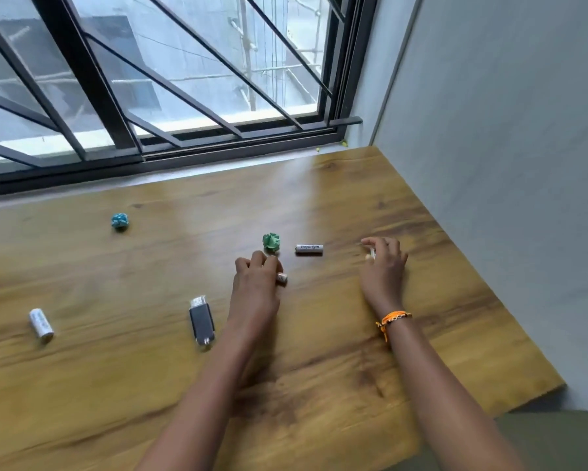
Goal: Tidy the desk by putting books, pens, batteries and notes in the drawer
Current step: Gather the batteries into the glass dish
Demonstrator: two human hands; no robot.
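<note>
Batteries are what I am gathering at this moment, both hands working the wooden desk (319, 334) at once. I am taking the green crumpled note (271, 241) as my landmark. Just in front of it, my left hand (256, 283) is curling down over a battery (282, 277); the fingers are closing round it, one end poking out to the right, though I cannot tell whether it is lifted off the wood yet. Well to the right of the green note, my right hand (384, 263) is pinching another small battery (372, 253) between fingertips and thumb. Between that hand and the green note, a third battery (308, 249) is lying loose on its side, touching nothing.

Far to the left of the green note and nearer me, a fourth battery (41, 325) is lying alone. A black USB stick (202, 321) is sitting left of my left wrist, and a blue crumpled note (120, 220) is resting far to the left and a little behind the green one.

I am judging the job as part done: no books or pens are showing. The drawer is not in view, so the next move is calling for a sure grip on both batteries, then carrying them off the desk to wherever the drawer is waiting, before returning for the loose battery and the notes.
</note>
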